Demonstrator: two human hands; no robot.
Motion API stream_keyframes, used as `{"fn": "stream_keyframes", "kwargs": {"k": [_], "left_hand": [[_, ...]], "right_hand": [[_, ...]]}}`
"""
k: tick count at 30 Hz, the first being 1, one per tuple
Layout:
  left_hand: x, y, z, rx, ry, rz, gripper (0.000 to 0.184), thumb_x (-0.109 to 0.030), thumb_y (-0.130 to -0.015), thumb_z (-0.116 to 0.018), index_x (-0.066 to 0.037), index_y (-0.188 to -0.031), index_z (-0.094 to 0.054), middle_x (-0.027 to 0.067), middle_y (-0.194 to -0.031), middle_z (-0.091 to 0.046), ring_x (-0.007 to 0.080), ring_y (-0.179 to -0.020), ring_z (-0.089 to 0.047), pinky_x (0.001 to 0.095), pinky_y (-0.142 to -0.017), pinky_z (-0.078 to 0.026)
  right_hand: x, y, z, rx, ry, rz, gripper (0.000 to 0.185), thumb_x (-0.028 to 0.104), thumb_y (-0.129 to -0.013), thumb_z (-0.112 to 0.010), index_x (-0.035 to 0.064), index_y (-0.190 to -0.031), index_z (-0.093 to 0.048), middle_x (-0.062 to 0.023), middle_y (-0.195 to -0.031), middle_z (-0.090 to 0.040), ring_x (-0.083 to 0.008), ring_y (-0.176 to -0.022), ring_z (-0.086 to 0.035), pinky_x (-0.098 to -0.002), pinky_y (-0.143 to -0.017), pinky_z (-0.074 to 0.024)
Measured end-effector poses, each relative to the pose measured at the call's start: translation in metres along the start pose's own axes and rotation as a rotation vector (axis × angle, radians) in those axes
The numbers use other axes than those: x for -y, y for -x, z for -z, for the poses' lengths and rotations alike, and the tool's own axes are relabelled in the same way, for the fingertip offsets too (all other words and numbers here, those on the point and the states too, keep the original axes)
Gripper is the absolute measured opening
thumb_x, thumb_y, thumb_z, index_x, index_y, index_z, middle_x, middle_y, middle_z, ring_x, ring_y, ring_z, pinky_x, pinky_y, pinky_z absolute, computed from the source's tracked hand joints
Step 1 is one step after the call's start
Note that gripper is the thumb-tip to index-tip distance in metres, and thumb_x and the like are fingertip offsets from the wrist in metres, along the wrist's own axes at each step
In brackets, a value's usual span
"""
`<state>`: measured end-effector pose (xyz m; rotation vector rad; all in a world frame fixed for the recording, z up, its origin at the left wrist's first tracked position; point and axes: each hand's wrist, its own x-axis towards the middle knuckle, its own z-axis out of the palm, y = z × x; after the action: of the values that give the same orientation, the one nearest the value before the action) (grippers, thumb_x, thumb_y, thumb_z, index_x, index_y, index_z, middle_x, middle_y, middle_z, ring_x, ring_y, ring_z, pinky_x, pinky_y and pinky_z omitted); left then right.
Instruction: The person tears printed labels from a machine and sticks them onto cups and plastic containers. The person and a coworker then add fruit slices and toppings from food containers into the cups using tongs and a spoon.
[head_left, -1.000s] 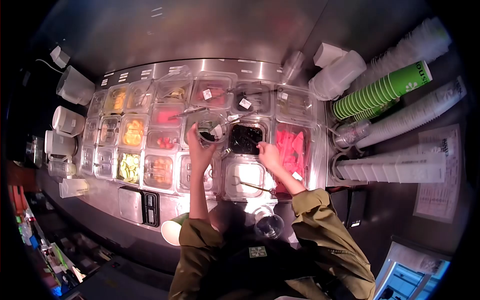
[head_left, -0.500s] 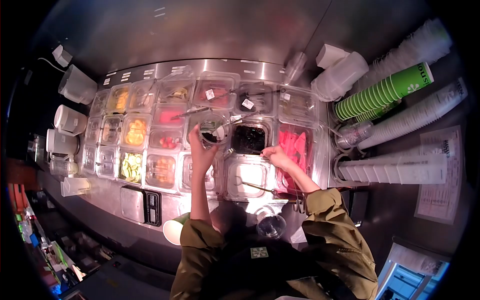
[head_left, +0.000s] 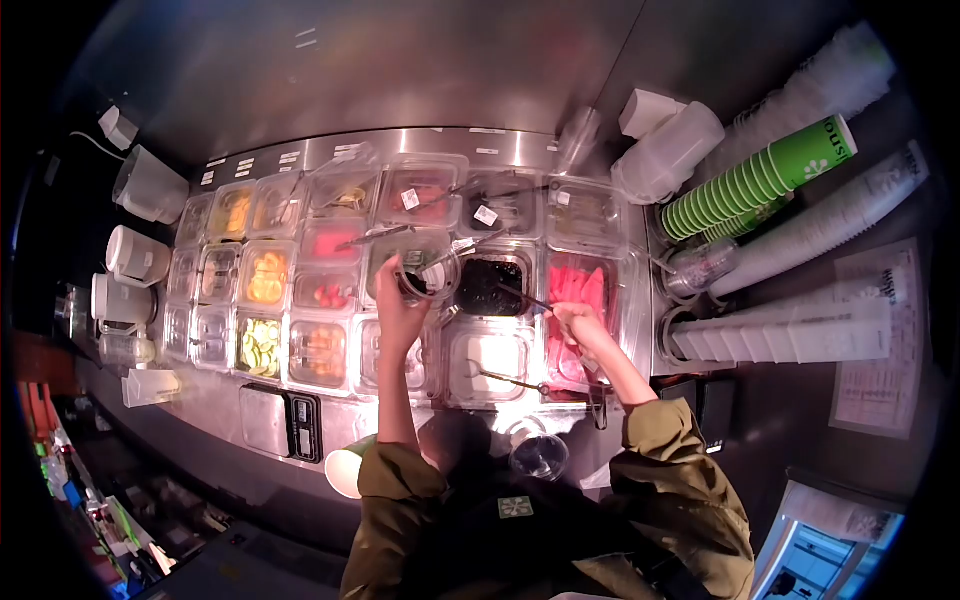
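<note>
My left hand (head_left: 398, 308) is closed around a clear plastic cup (head_left: 440, 280) with dark bits inside, tilted beside the tub of black topping (head_left: 482, 290). My right hand (head_left: 580, 326) grips the dark handle of a spoon (head_left: 537, 301). The spoon's far end reaches into the black topping, where its bowl is hidden. Below my right forearm lies a tub of pink-red slices (head_left: 578, 290). Nearer to me, a tub with white contents (head_left: 480, 355) has another long-handled spoon (head_left: 515, 382) lying across it.
Several clear tubs of fruit stand to the left, with sliced cucumber-like pieces (head_left: 261, 345) among them. A scale (head_left: 267, 415), a green-and-white cup (head_left: 345, 470) and a clear cup (head_left: 540, 456) are along the front. Green cup stacks (head_left: 740, 190) lean at the right.
My right hand has moved right and slightly down, taking the spoon from beside the cup into the black topping. The cup stays in my left hand, with the view shifted slightly.
</note>
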<state>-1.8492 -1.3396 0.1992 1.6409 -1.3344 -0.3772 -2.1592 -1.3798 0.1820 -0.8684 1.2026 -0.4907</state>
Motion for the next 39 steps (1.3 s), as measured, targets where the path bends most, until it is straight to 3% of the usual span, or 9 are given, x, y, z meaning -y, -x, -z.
{"fn": "stream_keyframes", "kwargs": {"k": [4, 8, 11, 16, 24, 27, 31, 33, 39], "left_hand": [[-0.004, -0.003, -0.004, 0.004, -0.125, -0.080, 0.074, 0.002, -0.056, -0.072, -0.003, -0.122, -0.039, 0.0183, -0.116, -0.046, 0.0363, -0.110, -0.044, 0.0411, -0.092, -0.037], [-0.012, -0.005, -0.016, -0.017, -0.083, -0.127, 0.073, 0.000, -0.057, -0.073, -0.003, -0.122, -0.040, 0.0182, -0.116, -0.046, 0.0361, -0.110, -0.044, 0.0413, -0.093, -0.036], [-0.031, -0.005, -0.023, -0.040, 0.000, -0.110, 0.072, -0.002, -0.059, -0.072, -0.003, -0.123, -0.039, 0.0181, -0.118, -0.044, 0.0354, -0.109, -0.045, 0.0405, -0.095, -0.035], [-0.043, -0.003, -0.026, 0.037, 0.305, 0.089, 0.081, 0.001, -0.057, -0.074, -0.002, -0.127, -0.033, 0.0108, -0.116, -0.044, 0.0224, -0.111, -0.044, 0.0322, -0.097, -0.034], [-0.041, 0.003, -0.023, -0.012, 0.328, 0.083, 0.079, -0.002, -0.056, -0.074, 0.003, -0.125, -0.035, 0.0153, -0.119, -0.044, 0.0255, -0.112, -0.045, 0.0341, -0.098, -0.035], [-0.040, 0.006, -0.020, -0.045, 0.252, 0.035, 0.080, -0.003, -0.057, -0.075, 0.002, -0.125, -0.035, 0.0156, -0.119, -0.043, 0.0255, -0.113, -0.044, 0.0342, -0.098, -0.035], [-0.040, 0.013, -0.014, -0.057, 0.353, 0.054, 0.083, -0.002, -0.057, -0.076, 0.001, -0.127, -0.032, 0.0151, -0.120, -0.042, 0.0260, -0.114, -0.043, 0.0360, -0.098, -0.034], [-0.050, 0.021, -0.006, -0.073, 0.454, 0.158, 0.085, -0.003, -0.057, -0.078, 0.001, -0.128, -0.031, 0.0154, -0.121, -0.041, 0.0267, -0.116, -0.042, 0.0361, -0.100, -0.033], [-0.074, 0.075, 0.011, -0.241, 0.403, 0.251, 0.089, -0.009, -0.061, -0.079, 0.001, -0.131, -0.026, 0.0190, -0.126, -0.039, 0.0281, -0.118, -0.041, 0.0364, -0.100, -0.035]], "right_hand": [[0.041, 0.049, 0.003, 0.009, 0.045, 0.149, 0.018, 0.014, -0.093, -0.048, 0.0035, -0.092, -0.063, 0.0071, -0.052, -0.040, -0.0031, -0.041, -0.029, -0.0210, -0.038, -0.0210], [0.071, 0.070, -0.023, -0.102, 0.414, 0.534, 0.022, 0.013, -0.090, -0.050, -0.0017, -0.096, -0.065, -0.0089, -0.084, -0.067, -0.0155, -0.077, -0.061, -0.0272, -0.072, -0.0464], [0.080, 0.064, -0.049, -0.211, 0.887, 1.134, 0.022, 0.001, -0.080, -0.054, 0.0002, -0.100, -0.062, -0.0090, -0.067, -0.060, -0.0209, -0.054, -0.056, -0.0324, -0.050, -0.0457], [0.107, 0.073, -0.064, -0.145, 1.391, 1.170, 0.041, 0.002, -0.063, -0.057, 0.0024, -0.104, -0.057, -0.0095, -0.061, -0.052, -0.0255, -0.057, -0.056, -0.0360, -0.048, -0.0456], [0.125, 0.077, -0.059, -0.128, 1.503, 1.322, 0.041, 0.005, -0.062, -0.057, 0.0035, -0.103, -0.057, -0.0070, -0.059, -0.049, -0.0237, -0.055, -0.054, -0.0347, -0.048, -0.0444], [0.124, 0.077, -0.057, -0.052, 1.527, 1.195, 0.040, 0.006, -0.067, -0.054, 0.0018, -0.106, -0.053, -0.0080, -0.065, -0.053, -0.0250, -0.063, -0.058, -0.0357, -0.050, -0.0476], [0.094, 0.051, -0.056, -0.045, 0.558, 0.868, 0.014, 0.011, -0.086, -0.052, 0.0015, -0.091, -0.061, -0.0038, -0.062, -0.060, -0.0150, -0.048, -0.051, -0.0321, -0.046, -0.0415], [0.122, 0.073, -0.057, 0.161, 0.289, 0.223, 0.020, 0.015, -0.092, -0.048, -0.0007, -0.093, -0.060, 0.0043, -0.053, -0.047, -0.0040, -0.043, -0.035, -0.0226, -0.040, -0.0281], [0.108, 0.069, -0.027, 0.667, -0.476, -0.035, 0.022, 0.012, -0.093, -0.041, -0.0051, -0.098, -0.054, 0.0076, -0.051, -0.024, -0.0026, -0.041, -0.021, -0.0202, -0.039, -0.0177]]}}
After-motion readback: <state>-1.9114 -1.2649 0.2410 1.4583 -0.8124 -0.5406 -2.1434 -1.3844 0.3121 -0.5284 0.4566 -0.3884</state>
